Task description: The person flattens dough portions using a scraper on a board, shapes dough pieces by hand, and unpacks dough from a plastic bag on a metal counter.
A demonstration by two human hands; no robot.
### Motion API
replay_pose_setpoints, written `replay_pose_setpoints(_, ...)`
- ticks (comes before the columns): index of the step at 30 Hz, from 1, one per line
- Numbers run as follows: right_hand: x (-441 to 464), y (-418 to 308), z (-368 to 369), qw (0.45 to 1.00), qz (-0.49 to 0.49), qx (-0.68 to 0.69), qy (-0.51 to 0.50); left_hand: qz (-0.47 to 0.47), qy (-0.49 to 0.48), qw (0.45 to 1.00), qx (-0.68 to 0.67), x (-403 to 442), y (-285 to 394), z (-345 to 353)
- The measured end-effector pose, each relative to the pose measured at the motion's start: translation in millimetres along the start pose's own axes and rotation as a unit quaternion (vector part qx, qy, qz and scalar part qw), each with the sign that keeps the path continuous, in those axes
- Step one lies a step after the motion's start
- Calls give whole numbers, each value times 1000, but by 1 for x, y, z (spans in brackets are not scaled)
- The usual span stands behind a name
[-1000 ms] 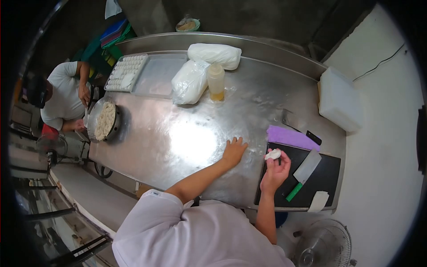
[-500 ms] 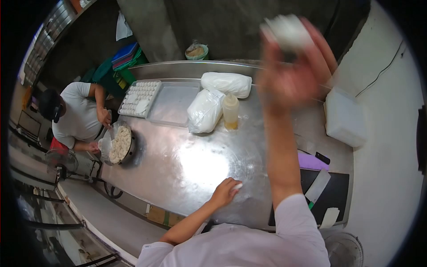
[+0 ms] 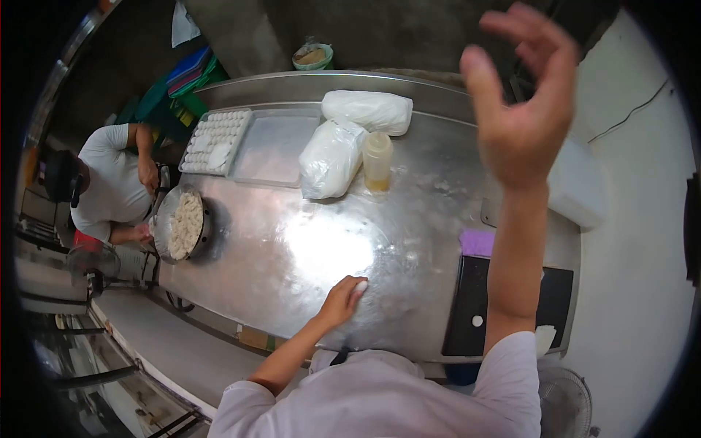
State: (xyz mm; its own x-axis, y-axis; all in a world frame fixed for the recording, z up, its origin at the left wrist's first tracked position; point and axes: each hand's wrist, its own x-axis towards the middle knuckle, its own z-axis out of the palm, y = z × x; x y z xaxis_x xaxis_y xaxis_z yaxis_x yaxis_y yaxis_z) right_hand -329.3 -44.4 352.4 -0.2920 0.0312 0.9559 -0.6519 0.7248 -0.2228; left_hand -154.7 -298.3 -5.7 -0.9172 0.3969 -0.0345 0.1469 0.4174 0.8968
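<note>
My left hand [image 3: 340, 304] is closed low over the steel table [image 3: 270, 255], with a small white dough piece [image 3: 361, 286] at its fingertips. Raised high at the right, my right hand [image 3: 529, 109] has its fingers spread and nothing in them. Below it, another small white dough piece [image 3: 477, 320] lies on the black board [image 3: 461, 306]. My right forearm covers part of the board and the purple cloth [image 3: 477, 242]. The cleaver is hidden from view.
A tray of white dough pieces [image 3: 216, 141], an empty tray [image 3: 274, 146], white bags [image 3: 332, 160] and a squeeze bottle [image 3: 377, 162] stand at the back. At left, a co-worker [image 3: 113, 179] is beside a pan of dough [image 3: 184, 225]. A white box [image 3: 573, 182] sits at right.
The white piece that was in my right hand is gone from it, and those fingers have spread. A small piece now shows on the board. My left hand has moved slightly left.
</note>
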Motion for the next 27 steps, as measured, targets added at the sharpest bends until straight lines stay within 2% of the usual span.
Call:
replay_pose_setpoints(2, -39, 7, -14, 995, 37, 46, -80, 24, -11, 1000, 1, 10, 6, 1)
replay_pose_setpoints(6, -137, 5, -50, 947, 237, 104, -191, 52, -11, 999, 0, 26, 11, 25)
replay_pose_setpoints(7, -163, 5, -57, 944, 255, 92, -191, 57, -1, 998, -7, 25, 12, 34)
replay_pose_setpoints(9, -227, -5, -75, 892, 396, 157, -150, 80, -5, 997, -8, 27, 22, 47)
replay_pose_setpoints(11, -291, -24, -93, 853, 485, 131, -139, 72, -1, 997, -33, 24, 17, 67)
replay_pose_setpoints(13, -352, -52, -108, 811, 540, 123, -189, 53, -7, 998, -40, 20, 29, 77)
replay_pose_setpoints(14, -372, -68, -118, 793, 549, 124, -234, 4, -32, 998, -58, 19, 33, 82)
replay_pose_setpoints(16, -397, -95, -130, 721, 607, 181, -282, -26, -44, 993, -104, 15, 47, 88)
replay_pose_setpoints(17, -409, -101, -134, 715, 615, 180, -279, -33, -51, 993, -103, 13, 46, 92)
replay_pose_setpoints(19, -431, -110, -144, 656, 696, 232, -176, 1, -109, 991, -72, 9, 41, 97)
replay_pose_setpoints(20, -432, -113, -151, 650, 705, 227, -172, -6, -119, 990, -74, 6, 41, 101)
replay_pose_setpoints(22, -419, -105, -165, 768, 622, 46, -147, 37, -91, 994, 49, 5, 41, 105)
replay_pose_setpoints(23, -419, -96, -178, 797, 579, -34, -170, 41, -98, 986, 128, 4, 34, 103)
replay_pose_setpoints(24, -423, -88, -193, 802, 576, -55, -150, 59, -94, 969, 221, 2, 19, 106)
replay_pose_setpoints(26, -426, -76, -228, 809, 564, -122, -116, 112, -61, 957, 261, -14, -37, 122)
replay_pose_setpoints(27, -433, -67, -248, 808, 539, -201, -125, 109, -57, 958, 259, -16, -33, 127)
